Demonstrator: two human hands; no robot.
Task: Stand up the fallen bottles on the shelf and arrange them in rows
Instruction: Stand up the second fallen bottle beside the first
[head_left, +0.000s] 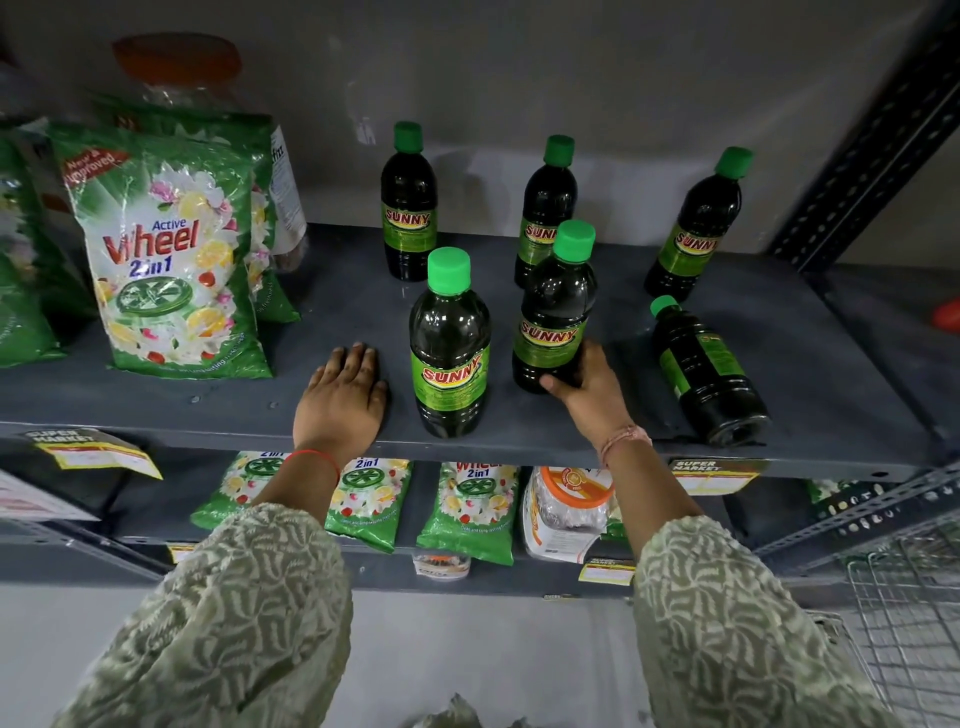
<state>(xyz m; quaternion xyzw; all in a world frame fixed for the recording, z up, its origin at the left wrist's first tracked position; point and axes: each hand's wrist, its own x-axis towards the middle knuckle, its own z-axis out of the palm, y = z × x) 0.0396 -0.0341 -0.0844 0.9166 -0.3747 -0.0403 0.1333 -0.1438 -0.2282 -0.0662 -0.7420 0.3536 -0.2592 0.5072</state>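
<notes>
We list six dark bottles with green caps on the grey shelf (332, 312), each filled nearly to the neck with dark liquid; places are given relative to the front centre bottle (450, 343).

1. Front centre bottle: upright, cap up, "SUNNY" label facing us, near the shelf's front edge.
2. Held bottle (553, 312): just right of the landmark, upright with a slight lean, long axis near vertical. Our right hand (592, 389) is closed around its base, thumb across the front.
3. Fallen bottle (706, 369): well right of the landmark, lying on its side, long axis running front to back, cap pointing to the rear and slightly left, base toward the front edge.
4. Rear left bottle (409, 208): behind the landmark, upright.
5. Rear middle bottle (545, 208): behind and right of the landmark, upright, partly hidden by the held bottle.
6. Rear right bottle (696, 228): far right and behind, upright.

Our left hand (340, 400) lies flat, palm down, fingers spread, on the shelf just left of the landmark, holding nothing.

Detergent pouches (166, 254), sealed, stand well left of the landmark; contents not visible. A clear jar with an orange lid (176, 67) stands behind them.
</notes>
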